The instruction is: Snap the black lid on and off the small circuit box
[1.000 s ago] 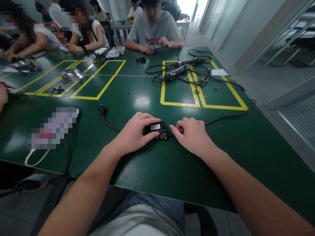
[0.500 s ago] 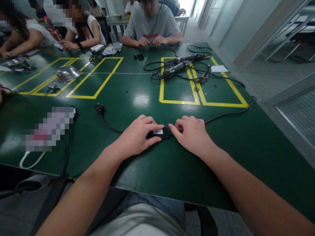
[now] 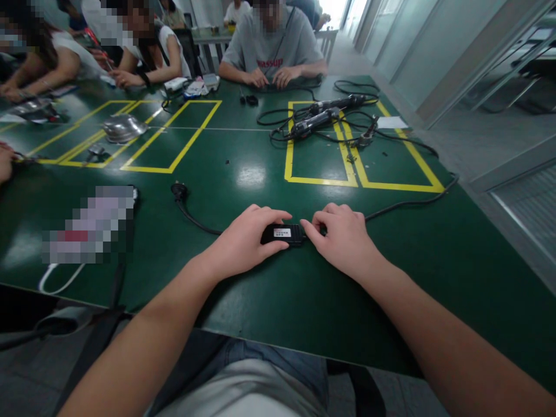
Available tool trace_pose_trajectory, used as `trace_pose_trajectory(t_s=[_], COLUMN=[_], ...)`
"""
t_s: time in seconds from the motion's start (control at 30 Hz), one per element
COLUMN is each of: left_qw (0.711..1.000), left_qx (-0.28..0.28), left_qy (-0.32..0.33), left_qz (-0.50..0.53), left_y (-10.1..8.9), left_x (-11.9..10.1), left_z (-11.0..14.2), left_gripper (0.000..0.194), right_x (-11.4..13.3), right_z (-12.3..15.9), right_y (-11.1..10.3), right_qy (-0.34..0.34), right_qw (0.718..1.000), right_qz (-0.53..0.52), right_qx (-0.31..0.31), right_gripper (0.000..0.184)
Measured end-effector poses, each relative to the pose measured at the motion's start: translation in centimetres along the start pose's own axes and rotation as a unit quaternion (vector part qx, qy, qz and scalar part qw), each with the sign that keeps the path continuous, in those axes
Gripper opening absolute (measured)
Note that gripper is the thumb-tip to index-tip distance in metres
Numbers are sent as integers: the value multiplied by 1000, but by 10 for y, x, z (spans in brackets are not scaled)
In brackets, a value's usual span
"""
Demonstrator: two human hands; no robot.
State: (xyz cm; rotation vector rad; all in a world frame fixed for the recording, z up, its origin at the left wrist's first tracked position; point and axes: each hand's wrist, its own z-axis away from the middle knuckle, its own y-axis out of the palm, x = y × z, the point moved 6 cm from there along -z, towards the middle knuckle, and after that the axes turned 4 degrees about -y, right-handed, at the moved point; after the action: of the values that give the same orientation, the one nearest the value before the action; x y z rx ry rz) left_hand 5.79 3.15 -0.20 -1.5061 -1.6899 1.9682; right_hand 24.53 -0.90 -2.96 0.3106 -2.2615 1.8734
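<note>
A small black power adapter (image 3: 296, 234) with a white label lies on the green table in front of me. My left hand (image 3: 245, 237) is wrapped loosely round its left end, thumb along the near side and index finger at the far side. Just right of the adapter, my right hand (image 3: 341, 234) has its fingers curled and closed on the black cord (image 3: 403, 204), which runs off to the right. From under my left hand the cord continues leftward to a black plug (image 3: 178, 190) on the table. The adapter's left end is hidden by my palm.
Two black cylindrical tools (image 3: 315, 123) with tangled cables lie beyond my hands, over yellow tape outlines (image 3: 321, 180). A metal bowl-shaped part (image 3: 124, 128) sits at left. A blurred-out packet (image 3: 93, 223) with a white loop lies nearer. Several people sit round the table.
My left fingers have loosened and spread a little, so the adapter's label shows more fully. My right hand stays by the cord. The view has shifted slightly.
</note>
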Motion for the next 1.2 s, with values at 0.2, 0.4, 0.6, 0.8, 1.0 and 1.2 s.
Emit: trace_pose_trajectory(t_s=[0.2,0.4,0.6,0.8,1.0,1.2], left_qw=[994,976,963,941,925,932], left_qx=[-84,-79,-140,-27,-18,-19], left_qy=[-74,-154,-97,-102,-120,-138], left_qz=[-15,-134,-208,-321,-361,-333], left_y=[-13,-16,-22,-16,-12,-17], left_x=[8,30,20,13,9,12], left_z=[-2,-5,0,-2,-4,-4], left_gripper=[28,8,14,43,47,51], right_x=[2,0,2,3,2,1], right_z=[0,0,2,1,2,3], right_y=[-2,-1,-1,-2,-1,-4], right_qy=[4,-2,-19,-24,-34,-39], right_qw=[1000,1000,999,999,999,999], right_qz=[3,-5,9,27,7,-10], right_qx=[5,19,26,21,-6,-19], right_gripper=[40,43,48,50,56,55])
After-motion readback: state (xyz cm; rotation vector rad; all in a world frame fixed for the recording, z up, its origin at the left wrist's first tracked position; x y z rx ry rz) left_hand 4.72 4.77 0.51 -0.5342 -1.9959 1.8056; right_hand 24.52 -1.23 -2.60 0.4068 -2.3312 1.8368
